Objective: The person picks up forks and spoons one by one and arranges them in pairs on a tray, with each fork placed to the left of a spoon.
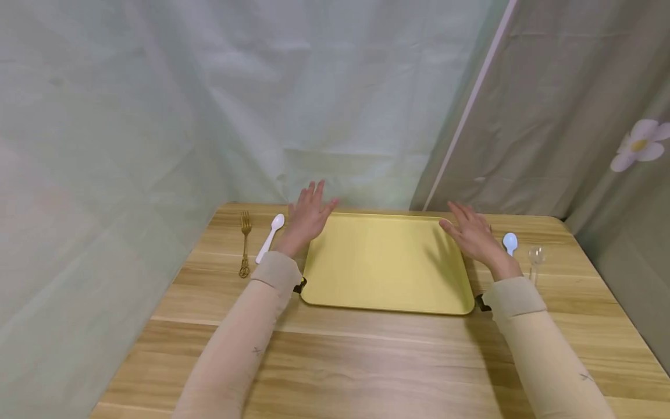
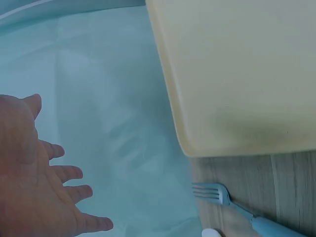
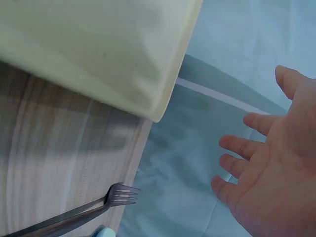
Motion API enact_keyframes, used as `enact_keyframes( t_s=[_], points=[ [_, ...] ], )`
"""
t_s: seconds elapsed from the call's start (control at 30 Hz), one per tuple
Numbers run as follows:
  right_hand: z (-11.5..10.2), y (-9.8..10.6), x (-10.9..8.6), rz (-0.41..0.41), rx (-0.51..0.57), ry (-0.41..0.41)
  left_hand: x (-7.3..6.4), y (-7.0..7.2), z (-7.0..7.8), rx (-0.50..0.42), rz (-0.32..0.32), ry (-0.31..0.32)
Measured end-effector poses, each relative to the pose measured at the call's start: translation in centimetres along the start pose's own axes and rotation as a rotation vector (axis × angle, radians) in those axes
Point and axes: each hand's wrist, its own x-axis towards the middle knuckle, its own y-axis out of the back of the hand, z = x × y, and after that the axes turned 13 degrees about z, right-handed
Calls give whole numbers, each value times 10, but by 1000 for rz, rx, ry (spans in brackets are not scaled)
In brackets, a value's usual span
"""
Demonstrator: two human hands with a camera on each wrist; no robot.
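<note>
A yellow rectangular tray (image 1: 387,262) lies flat on the wooden table. My left hand (image 1: 307,222) hovers by its far left corner, fingers spread, holding nothing. Over the far right corner my right hand (image 1: 473,235) is also spread and holds nothing. Both wrist views show the left palm (image 2: 39,182) and right palm (image 3: 276,168) apart from the tray's edge. A blue fork (image 2: 212,193) lies just left of the tray, hidden by my left arm in the head view. Right of it lies a dark fork (image 3: 121,195), mostly covered by my right hand in the head view.
Farther left lie a gold-coloured fork (image 1: 245,244) and a white spoon (image 1: 277,222). On the right are a light blue spoon (image 1: 510,241) and a clear spoon (image 1: 536,256). A pale curtain (image 1: 345,105) hangs behind the table's far edge.
</note>
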Motion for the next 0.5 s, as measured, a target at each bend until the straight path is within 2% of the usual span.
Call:
enact_keyframes(
  t_s=[0.13, 0.3, 0.5],
  points=[
    [3, 1, -3, -25, 11, -19, -4, 8, -5, -30, -13, -5],
    [5, 2, -5, -53, 39, -37, -5, 9, -10, -40, -39, 12],
    [8, 1, -5, -79, 62, -48, -8, 14, -12, -55, -40, 23]
  ],
)
